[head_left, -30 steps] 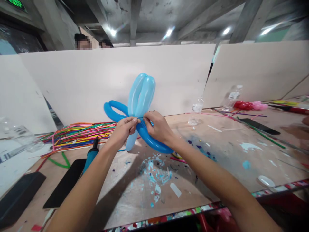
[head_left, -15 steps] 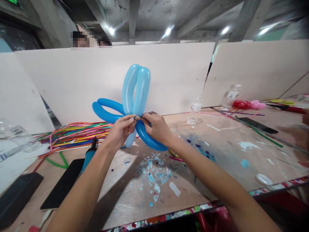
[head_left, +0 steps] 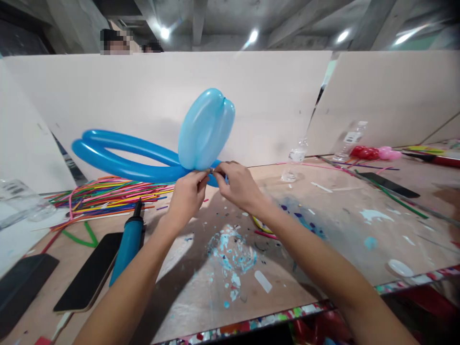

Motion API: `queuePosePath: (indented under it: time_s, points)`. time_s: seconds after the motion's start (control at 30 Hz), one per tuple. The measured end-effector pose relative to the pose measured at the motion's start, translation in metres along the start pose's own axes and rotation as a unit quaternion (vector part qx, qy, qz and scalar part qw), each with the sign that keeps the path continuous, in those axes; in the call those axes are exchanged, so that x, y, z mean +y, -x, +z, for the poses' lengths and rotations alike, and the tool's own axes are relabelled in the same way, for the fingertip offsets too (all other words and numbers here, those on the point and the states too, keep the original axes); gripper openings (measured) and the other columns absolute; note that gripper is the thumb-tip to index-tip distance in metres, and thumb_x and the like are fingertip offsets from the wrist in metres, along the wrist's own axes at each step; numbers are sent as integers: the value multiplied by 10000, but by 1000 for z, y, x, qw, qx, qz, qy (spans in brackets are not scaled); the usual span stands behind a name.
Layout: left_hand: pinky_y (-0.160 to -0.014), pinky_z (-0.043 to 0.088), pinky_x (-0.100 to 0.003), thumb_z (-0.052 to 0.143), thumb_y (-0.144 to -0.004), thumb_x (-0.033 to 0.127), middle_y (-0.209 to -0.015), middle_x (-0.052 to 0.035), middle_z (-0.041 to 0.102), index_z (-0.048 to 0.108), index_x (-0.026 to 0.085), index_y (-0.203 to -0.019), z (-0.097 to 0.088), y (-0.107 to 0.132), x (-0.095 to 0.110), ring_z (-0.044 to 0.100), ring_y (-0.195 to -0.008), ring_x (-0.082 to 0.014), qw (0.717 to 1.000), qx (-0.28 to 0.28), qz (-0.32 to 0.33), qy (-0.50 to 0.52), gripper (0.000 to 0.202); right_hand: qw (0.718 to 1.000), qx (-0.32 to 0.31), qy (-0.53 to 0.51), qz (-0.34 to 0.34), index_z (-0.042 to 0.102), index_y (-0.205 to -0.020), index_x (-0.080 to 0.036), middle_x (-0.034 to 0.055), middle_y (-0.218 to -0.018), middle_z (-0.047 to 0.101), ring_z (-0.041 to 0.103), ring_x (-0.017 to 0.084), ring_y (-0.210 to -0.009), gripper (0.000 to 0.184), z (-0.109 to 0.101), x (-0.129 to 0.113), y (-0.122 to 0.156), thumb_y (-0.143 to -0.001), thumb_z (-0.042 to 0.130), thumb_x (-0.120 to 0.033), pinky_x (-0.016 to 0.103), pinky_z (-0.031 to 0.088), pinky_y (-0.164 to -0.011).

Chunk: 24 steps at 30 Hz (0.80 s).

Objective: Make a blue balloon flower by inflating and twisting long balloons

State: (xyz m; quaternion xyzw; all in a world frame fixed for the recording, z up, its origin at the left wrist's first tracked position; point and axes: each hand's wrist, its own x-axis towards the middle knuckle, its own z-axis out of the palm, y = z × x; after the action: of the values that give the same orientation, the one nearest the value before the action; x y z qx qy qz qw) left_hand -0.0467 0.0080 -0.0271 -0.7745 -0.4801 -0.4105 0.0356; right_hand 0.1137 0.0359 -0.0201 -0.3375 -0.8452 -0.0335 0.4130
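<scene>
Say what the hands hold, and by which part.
A light-and-dark-blue balloon figure: the left hand and right hand pinch it around the junction where its loops meet.

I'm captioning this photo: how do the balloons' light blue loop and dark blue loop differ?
The light blue loop points upward; the dark blue loop stretches out leftward in the picture. The light blue loop looks short and plump; the dark blue loop looks longer and slimmer. Both are inflated.

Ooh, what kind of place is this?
Maybe a balloon-making workshop. The left hand and right hand pinch blue balloons, a colourful bundle of what look like uninflated balloons lies on the table, and a teal pump is nearby.
</scene>
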Motion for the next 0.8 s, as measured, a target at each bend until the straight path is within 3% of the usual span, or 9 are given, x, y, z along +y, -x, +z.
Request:
queuePosePath:
  time_s: [0.1,0.2,0.3,0.4,0.5,0.6,0.7,0.8]
  points:
    - [-681,406,-284,452,-946,284,-877,-95,723,700,167,-964,1,0,2,654,-776,-215,995,-8,9,-102,275,996,-6,-73,57,577,-773,-171,45,-767,651,562,170,-704,132,-1,-3,0,-886,512,-186,286,360,-651]
    - [-625,365,-287,447,-947,283,-816,-89,715,687,160,-873,0,-1,4,641,-711,-208,990,-9,15,-138,280,981,-10,-148,124,583,-722,-171,18,-705,632,537,142,-635,170,0,-7,-3,-874,534,-228,269,347,-598]
    - [-618,360,-282,472,-933,283,-783,-73,712,698,154,-842,-3,-3,5,620,-671,-186,996,2,2,-85,275,958,-12,-239,157,617,-726,-159,18,-709,634,546,136,-651,185,0,-5,-8,-862,564,-273,259,376,-600]
    - [-603,388,-261,501,-915,346,-680,-41,679,714,147,-818,-2,-8,-1,589,-616,-158,994,29,-77,74,306,920,-6,-356,163,624,-732,-150,15,-696,634,556,122,-628,258,0,2,-14,-873,557,-355,248,414,-592]
    - [-602,420,-240,554,-881,402,-653,-25,655,714,146,-778,9,-14,-14,577,-630,-140,950,97,-146,260,320,908,-13,-392,150,648,-744,-146,23,-721,666,601,126,-660,260,9,7,-18,-872,561,-354,249,468,-631]
    - [-623,441,-237,639,-813,464,-746,-40,688,697,156,-683,26,-19,-28,587,-683,-132,890,143,-170,398,339,915,31,-379,134,704,-889,-166,47,-908,722,664,161,-836,171,26,9,-20,-842,622,-309,285,520,-771]
    - [-625,461,-238,695,-762,485,-939,-55,719,697,171,-683,39,-21,-34,602,-730,-129,829,136,-189,508,323,909,104,-379,137,718,-928,-187,50,-967,729,679,178,-888,169,40,12,-25,-814,668,-301,302,538,-818]
    - [-643,480,-237,706,-761,480,-1096,-60,703,729,201,-814,44,-23,-34,626,-838,-153,800,118,-185,559,285,907,128,-377,133,728,-892,-188,43,-905,732,679,182,-836,163,47,19,-31,-793,696,-313,305,541,-780]
